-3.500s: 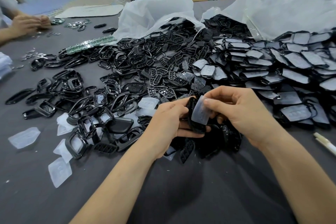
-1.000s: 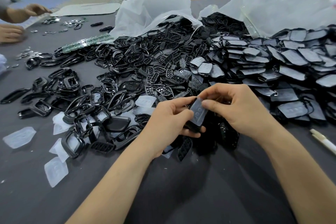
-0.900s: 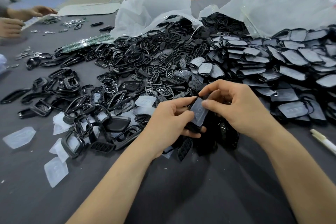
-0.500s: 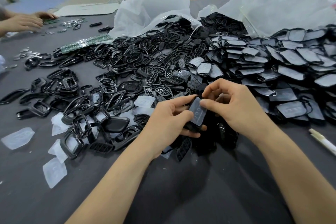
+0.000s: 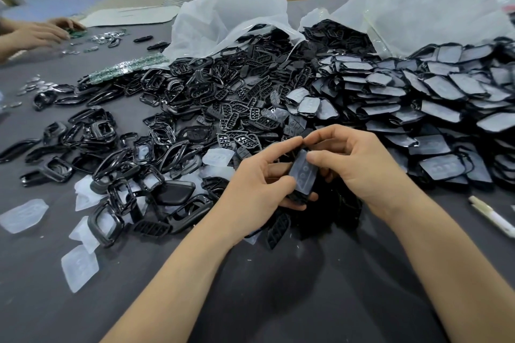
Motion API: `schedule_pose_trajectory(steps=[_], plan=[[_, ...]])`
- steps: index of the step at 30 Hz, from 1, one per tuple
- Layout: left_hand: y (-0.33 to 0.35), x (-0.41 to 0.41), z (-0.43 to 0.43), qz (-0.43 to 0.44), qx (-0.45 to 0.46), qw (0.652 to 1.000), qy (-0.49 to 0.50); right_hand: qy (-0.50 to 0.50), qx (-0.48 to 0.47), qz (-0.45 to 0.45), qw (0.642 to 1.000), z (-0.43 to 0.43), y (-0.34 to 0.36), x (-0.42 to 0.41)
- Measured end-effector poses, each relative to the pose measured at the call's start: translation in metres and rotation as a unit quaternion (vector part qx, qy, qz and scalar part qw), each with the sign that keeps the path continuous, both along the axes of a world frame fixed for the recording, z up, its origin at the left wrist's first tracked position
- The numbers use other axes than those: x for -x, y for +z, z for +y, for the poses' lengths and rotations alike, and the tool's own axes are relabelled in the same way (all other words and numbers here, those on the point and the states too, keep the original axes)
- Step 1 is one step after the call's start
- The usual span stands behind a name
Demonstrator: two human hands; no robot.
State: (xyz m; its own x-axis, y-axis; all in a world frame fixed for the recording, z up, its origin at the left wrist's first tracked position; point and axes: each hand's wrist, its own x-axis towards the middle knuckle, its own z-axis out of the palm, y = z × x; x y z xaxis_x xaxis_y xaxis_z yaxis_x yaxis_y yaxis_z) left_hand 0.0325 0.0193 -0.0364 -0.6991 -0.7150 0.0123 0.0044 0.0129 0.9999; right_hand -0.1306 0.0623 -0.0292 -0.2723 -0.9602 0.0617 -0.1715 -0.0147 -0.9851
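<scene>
Black shell with translucent button pad is held at centre, above the worktop. Left hand fingers curl round the shell from 9 o'clock, bracing it. Right hand pinches the pad from 3 o'clock, probably to seat it. Padded pieces are stacked at 2 o'clock.

Bare forearms, bare left hand and right hand, short fingernails
</scene>
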Motion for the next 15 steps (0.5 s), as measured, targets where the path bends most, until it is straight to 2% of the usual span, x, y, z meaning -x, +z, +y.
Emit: schedule_pose_trajectory(steps=[10,15], plan=[[-0.002,-0.0015,-0.0001,0.005,0.032,0.999,-0.021,0.004,-0.006,0.031,0.999,-0.0006,-0.0011,-0.0022],[-0.0037,-0.0017,-0.0031,0.01,0.027,0.999,-0.021,0.021,-0.006,-0.01,1.0,0.0006,0.0004,-0.003]])
